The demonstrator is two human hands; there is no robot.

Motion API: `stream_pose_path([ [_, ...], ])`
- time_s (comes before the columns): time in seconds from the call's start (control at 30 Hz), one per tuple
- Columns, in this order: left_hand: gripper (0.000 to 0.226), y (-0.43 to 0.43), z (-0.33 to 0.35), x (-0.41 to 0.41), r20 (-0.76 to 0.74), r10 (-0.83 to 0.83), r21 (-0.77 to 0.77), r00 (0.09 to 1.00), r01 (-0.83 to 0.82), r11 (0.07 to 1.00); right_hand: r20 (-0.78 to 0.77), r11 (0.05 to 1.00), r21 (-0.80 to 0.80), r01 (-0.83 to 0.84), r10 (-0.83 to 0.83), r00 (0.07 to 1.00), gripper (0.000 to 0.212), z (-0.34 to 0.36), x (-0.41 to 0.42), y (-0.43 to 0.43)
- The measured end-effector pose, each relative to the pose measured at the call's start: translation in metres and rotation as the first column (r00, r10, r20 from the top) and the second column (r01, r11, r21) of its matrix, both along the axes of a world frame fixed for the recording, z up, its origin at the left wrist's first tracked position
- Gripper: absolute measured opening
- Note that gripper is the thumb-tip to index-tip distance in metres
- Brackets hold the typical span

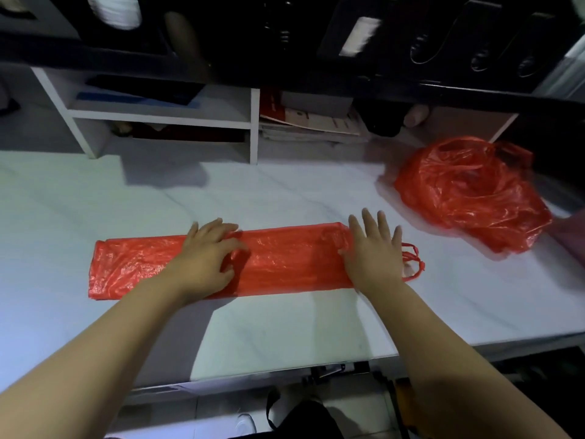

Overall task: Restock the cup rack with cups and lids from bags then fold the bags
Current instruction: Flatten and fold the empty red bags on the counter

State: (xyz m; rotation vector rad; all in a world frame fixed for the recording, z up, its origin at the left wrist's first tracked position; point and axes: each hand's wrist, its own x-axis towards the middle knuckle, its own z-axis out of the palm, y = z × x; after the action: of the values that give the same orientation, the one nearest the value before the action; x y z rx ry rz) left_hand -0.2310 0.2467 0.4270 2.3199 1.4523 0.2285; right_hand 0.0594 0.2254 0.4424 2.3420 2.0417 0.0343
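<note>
At the far left rear, a white shelf unit (pixel 158 117) is standing on the pale counter (pixel 285 191), with a stack of papers (pixel 316 125) lying in its right-hand compartment. In front of it, a flattened red bag (pixel 285 261) is lying across the counter as one long strip, running left to right, its left end sitting free and wrinkled. The left hand (pixel 209 258) is resting palm down on the strip a little left of its middle, the fingers slightly bent and spread, pressing the plastic against the counter rather than closing round it; the film is rumpling a little beside the thumb. Further right, the right hand (pixel 373 251) is lying flat on the strip's right end, fingers straight and fanned apart, holding nothing, the fingertips reaching past the bag's far edge over the bare counter. Just beyond that hand, the bag's handles (pixel 413 261) are sticking out as thin red loops. Well apart, toward the far right of the counter, a second, crumpled red bag (pixel 468 191) is sitting in a loose, puffy heap, untouched by either hand.
</note>
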Motion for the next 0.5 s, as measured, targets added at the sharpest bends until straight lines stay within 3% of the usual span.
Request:
stream_pose_path([
  [0.07,0.061,-0.001,0.006,-0.009,-0.113,-0.033,0.005,0.993,0.034,0.999,-0.03,0.994,0.082,-0.067,0.069,0.997,0.064,0.006,-0.019,0.0],
  [0.2,0.082,-0.004,0.009,-0.021,-0.196,-0.009,0.01,0.981,0.011,1.0,-0.131,0.934,0.293,-0.205,0.252,0.959,0.055,-0.003,-0.055,-0.008],
  [0.33,0.068,-0.003,0.011,-0.011,-0.308,0.047,0.029,0.95,-0.04,0.999,-0.191,0.903,0.261,-0.34,0.394,0.899,0.05,-0.015,-0.08,-0.023],
  [0.5,0.069,-0.001,0.01,0.015,-0.274,0.034,-0.086,0.961,-0.06,0.994,-0.215,0.906,0.206,-0.37,0.411,0.886,0.04,-0.021,-0.067,-0.038],
])
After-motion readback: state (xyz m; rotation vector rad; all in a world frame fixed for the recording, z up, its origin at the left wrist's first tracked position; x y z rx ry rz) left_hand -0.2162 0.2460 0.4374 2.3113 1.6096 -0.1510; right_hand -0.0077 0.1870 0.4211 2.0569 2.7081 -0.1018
